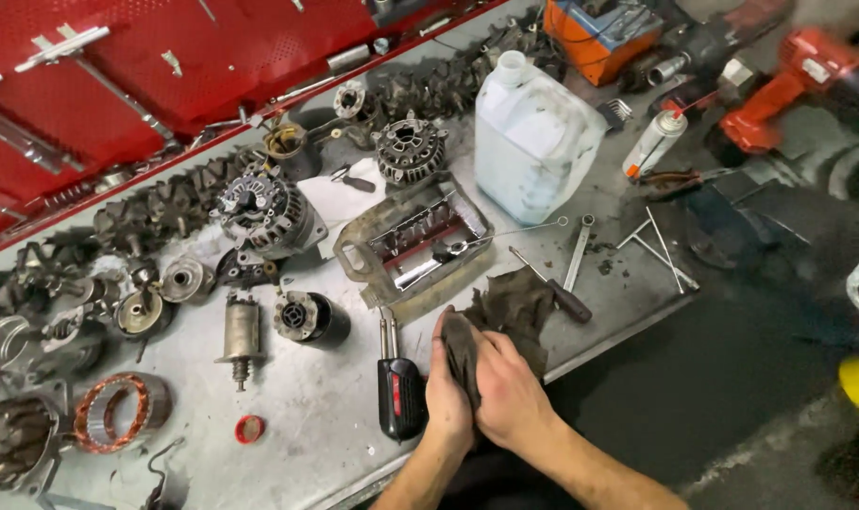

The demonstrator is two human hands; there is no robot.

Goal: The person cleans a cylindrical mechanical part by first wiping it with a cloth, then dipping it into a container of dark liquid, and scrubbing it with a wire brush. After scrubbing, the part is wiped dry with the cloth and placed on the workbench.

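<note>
Both my hands meet at the front edge of a grey workbench [307, 406]. My left hand [446, 392] and my right hand [510, 392] are closed around a dark, greasy rag [514, 302], which trails up onto the bench toward a metal tray [354, 255]. A black and red screwdriver handle [399, 397] lies just left of my left hand. A dark-handled screwdriver [554, 288] rests right of the rag.
Alternators [264, 212], rotors, a copper stator ring [113, 411] and a starter solenoid [241, 331] crowd the left half. A white plastic jug [533, 142], a spray can [654, 142], a wrench [578, 250], T-handle keys [661, 250] and a red power drill [788, 85] sit right. A red tool wall [118, 66] stands behind.
</note>
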